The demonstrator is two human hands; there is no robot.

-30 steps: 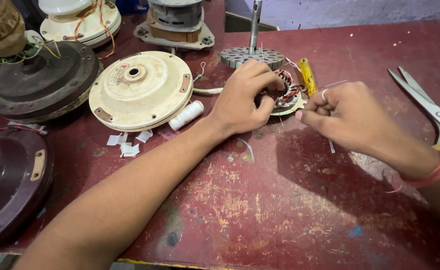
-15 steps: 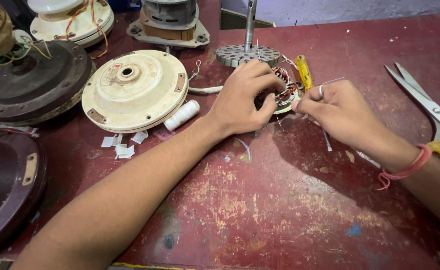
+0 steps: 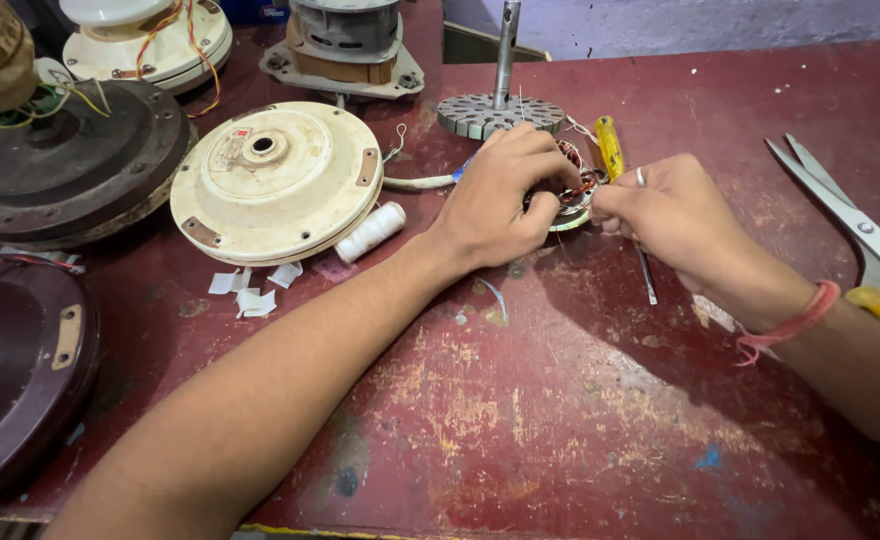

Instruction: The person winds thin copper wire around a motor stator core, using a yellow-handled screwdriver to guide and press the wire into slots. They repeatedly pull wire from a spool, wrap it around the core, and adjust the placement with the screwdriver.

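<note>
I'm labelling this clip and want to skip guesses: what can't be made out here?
- Wound stator, head view: mostly covered by the left hand and right hand; what the right fingers pinch is hidden.
- Scissors: handles cut off at the right edge.
- Dark motor cover: cut off at the left edge.

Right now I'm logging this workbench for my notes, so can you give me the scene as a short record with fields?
surface: worn red table
left hand: grips the small copper-wound coil
right hand: touches the coil's right side, ring on one finger
wrist: red thread band
beside coil: yellow-handled screwdriver
far right: scissors
left of hands: cream fan cover, white thread spool, paper scraps
</note>
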